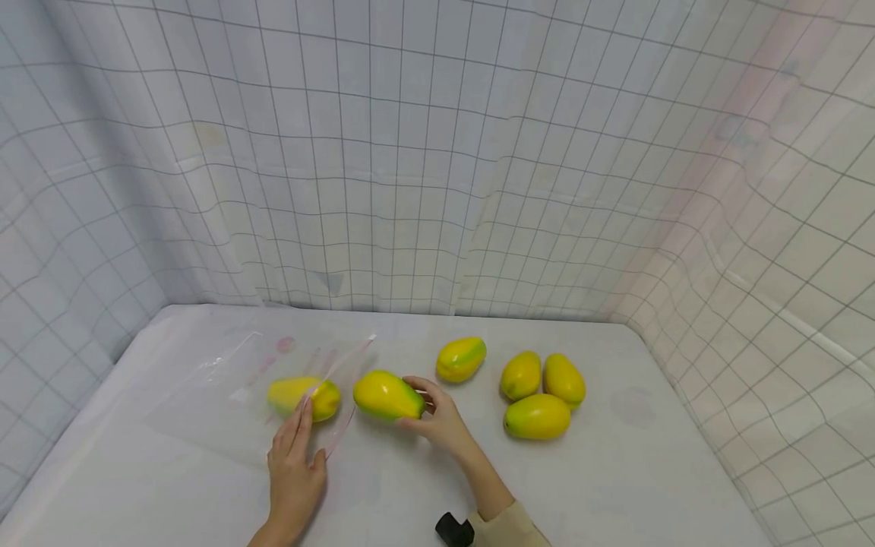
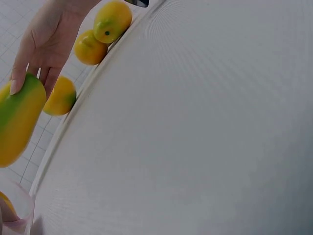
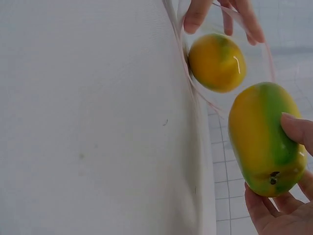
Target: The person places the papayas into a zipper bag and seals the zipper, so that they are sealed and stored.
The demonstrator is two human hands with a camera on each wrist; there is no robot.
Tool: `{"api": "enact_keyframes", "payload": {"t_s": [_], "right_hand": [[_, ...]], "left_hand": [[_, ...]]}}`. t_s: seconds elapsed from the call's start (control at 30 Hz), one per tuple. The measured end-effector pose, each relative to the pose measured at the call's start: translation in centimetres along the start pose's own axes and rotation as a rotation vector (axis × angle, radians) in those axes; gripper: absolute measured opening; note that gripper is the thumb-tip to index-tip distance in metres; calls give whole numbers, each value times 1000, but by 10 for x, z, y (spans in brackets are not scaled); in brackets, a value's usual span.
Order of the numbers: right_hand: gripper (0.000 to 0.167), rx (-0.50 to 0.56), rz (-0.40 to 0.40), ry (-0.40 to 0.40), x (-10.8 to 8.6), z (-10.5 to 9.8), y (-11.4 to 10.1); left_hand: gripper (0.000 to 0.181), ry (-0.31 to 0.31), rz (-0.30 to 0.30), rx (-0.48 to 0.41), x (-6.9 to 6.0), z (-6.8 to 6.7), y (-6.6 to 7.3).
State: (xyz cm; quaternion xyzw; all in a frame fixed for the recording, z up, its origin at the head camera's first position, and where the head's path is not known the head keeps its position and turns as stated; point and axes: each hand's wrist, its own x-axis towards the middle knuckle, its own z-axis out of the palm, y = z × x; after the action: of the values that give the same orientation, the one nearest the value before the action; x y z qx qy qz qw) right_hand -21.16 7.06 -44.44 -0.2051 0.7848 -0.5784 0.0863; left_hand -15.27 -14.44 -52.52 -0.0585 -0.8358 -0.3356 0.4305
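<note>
A yellow-green mango (image 1: 387, 395) is gripped at its right end by my right hand (image 1: 444, 422), just right of the open mouth of a clear plastic bag (image 1: 205, 387). Inside the bag lies another mango (image 1: 325, 400). My left hand (image 1: 294, 471) holds the bag's pink-edged rim, fingers over the edge and thumb apart. In the right wrist view the gripped mango (image 3: 264, 137) hangs near the bagged mango (image 3: 217, 62), with left fingers (image 3: 195, 17) at the rim above. The left wrist view shows the right hand (image 2: 51, 36) on the mango (image 2: 19, 117).
One loose mango (image 1: 461, 359) lies behind and to the right of my right hand. Farther right, three mangoes sit close together, the front one (image 1: 537, 416) lying sideways. Gridded white curtains (image 1: 410, 152) surround the white table (image 1: 629, 471) at the back and sides.
</note>
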Motion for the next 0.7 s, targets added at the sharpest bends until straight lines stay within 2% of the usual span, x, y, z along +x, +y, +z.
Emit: {"api": "enact_keyframes", "payload": {"t_s": [0.3,0.7], "right_hand": [[57,-41,-10,-89,10,12,-7],[55,-66,-50,-122,23,26,-10]], "left_hand": [[95,7,11,1,1,-1,0],[91,40,48,-20,4,-2,0]]}}
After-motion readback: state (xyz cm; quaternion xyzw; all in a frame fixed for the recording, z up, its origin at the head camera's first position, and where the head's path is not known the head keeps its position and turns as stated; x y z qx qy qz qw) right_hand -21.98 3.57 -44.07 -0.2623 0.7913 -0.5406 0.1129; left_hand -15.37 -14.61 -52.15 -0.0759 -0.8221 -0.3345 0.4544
